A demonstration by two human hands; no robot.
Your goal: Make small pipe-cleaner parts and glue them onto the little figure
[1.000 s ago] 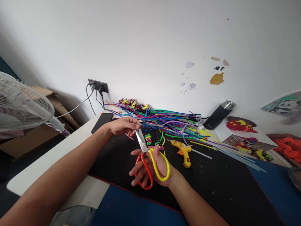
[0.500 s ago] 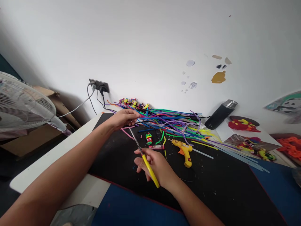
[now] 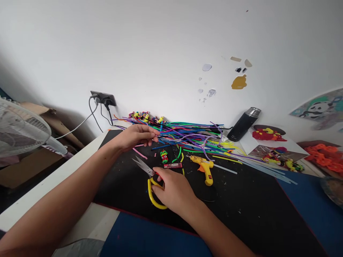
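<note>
The softly lit wall (image 3: pixel 150 53) dims toward the left; outer edges look stretched.

scissor handles (image 3: pixel 149 194): yellow, red
blades (image 3: pixel 146 166): silver
glue gun (image 3: pixel 205 168): yellow, orange trigger (image 3: pixel 201 168)
figure (image 3: pixel 164 157): red, green
mat (image 3: pixel 241 210): black, red edge

On my mat (image 3: pixel 235 214), the glue gun (image 3: pixel 205 169) lies right of the toy (image 3: pixel 164 157). Behind these 2 spread the pipe cleaners (image 3: pixel 184 134), the flask (image 3: pixel 243 125) near their right end. In my right hand (image 3: pixel 175 189), the scissors (image 3: pixel 150 172) sit left of the glue gun.
</note>
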